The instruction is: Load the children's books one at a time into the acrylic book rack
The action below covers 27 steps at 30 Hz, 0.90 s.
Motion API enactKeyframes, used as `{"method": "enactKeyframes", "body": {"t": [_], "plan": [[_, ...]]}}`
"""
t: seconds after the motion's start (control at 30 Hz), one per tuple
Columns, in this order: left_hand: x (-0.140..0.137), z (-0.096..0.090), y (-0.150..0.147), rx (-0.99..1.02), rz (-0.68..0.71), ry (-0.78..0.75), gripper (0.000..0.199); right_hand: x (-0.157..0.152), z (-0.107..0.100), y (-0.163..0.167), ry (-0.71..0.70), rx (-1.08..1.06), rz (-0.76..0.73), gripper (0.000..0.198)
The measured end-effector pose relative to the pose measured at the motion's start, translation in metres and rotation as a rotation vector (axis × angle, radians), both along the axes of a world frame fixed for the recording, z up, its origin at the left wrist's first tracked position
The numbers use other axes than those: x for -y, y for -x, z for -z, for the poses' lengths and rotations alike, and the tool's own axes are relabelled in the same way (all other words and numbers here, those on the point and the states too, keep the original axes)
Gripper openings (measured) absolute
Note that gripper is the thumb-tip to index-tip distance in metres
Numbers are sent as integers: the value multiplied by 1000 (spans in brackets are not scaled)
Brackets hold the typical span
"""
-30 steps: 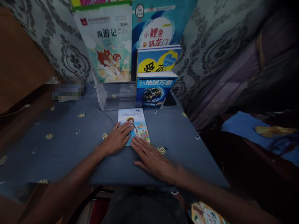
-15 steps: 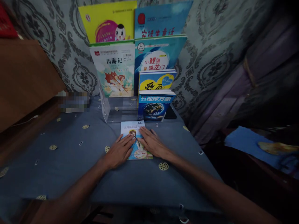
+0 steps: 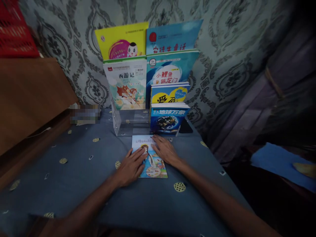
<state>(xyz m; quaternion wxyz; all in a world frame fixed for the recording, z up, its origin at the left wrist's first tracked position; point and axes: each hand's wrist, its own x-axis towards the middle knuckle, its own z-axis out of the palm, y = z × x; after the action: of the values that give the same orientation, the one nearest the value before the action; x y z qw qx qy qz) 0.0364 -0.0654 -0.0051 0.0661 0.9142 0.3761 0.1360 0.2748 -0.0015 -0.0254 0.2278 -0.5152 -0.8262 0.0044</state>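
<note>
A small book [image 3: 154, 164] with a girl on its light-blue cover lies closed on the table, directly before the clear display rack [image 3: 130, 127]. My left hand [image 3: 130, 166] rests flat over its left side, fingers stretched across the cover. At the top right corner and right edge lies my right hand [image 3: 165, 149], its fingers extended. Neither hand grips the book. In the rack stand a white book [image 3: 127, 85], a yellow book [image 3: 122, 42], a blue book [image 3: 172, 38], a teal book [image 3: 172, 69], a blue-and-yellow book [image 3: 169, 95] and a globe-cover book [image 3: 165, 121].
A dark blue patterned cloth [image 3: 81, 174] covers the table. To the left are a brown wooden panel [image 3: 32, 95], a red basket [image 3: 17, 33] and a blurred-out item [image 3: 85, 114]. A dark flat object [image 3: 185, 126] lies right of the rack, near the curtain [image 3: 242, 108].
My right hand has slid from the middle of the cover toward its top right, showing more of the picture. My left hand stays on the left side. The camera view has shifted slightly.
</note>
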Motion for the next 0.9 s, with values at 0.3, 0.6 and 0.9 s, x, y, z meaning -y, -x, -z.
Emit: {"method": "enactKeyframes", "body": {"t": [0.3, 0.6, 0.9], "plan": [[2, -3, -5, -30, -73, 67, 54, 40, 12, 0, 25, 99, 2, 55], [-13, 5, 0, 5, -147, 140, 59, 72, 17, -2, 14, 88, -46, 59], [-55, -7, -20, 3, -495, 180, 59, 71, 6, -2, 211, 59, -38, 63]]}}
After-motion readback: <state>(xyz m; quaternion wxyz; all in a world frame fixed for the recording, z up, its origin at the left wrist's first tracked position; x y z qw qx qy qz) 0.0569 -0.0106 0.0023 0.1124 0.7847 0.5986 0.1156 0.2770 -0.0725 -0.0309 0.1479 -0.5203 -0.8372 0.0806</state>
